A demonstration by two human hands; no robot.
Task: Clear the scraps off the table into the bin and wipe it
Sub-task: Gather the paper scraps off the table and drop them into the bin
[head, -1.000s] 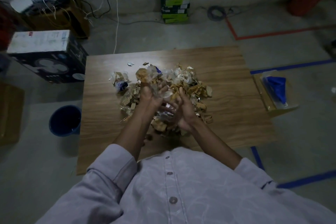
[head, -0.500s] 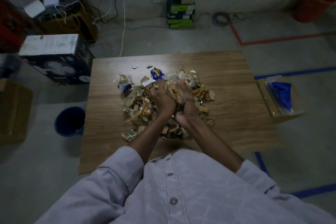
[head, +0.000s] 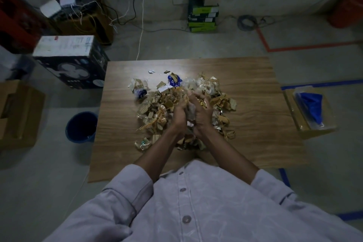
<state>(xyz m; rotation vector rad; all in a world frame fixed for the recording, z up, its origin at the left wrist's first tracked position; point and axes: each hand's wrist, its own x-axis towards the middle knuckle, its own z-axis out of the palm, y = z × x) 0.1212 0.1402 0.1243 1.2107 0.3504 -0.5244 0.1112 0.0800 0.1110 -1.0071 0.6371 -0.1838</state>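
Head camera shows the blue bin (head: 81, 126) on the floor beside the left edge of the bench (head: 255, 104), well left of both hands. Mid-bench, the left hand (head: 179, 115) and right hand (head: 203, 116) press together, fingers curled round a clump of scraps (head: 157, 108); the left is nearer the bin.

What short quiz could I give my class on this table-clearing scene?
1. True or false: the blue bin stands on the table.
2. What are the left hand and right hand doing? A) wiping B) gripping scraps between them C) resting flat
3. Fill in: the blue cloth lies to the person's ____.
Key: 1 false, the blue bin is on the floor; 2 B; 3 right.
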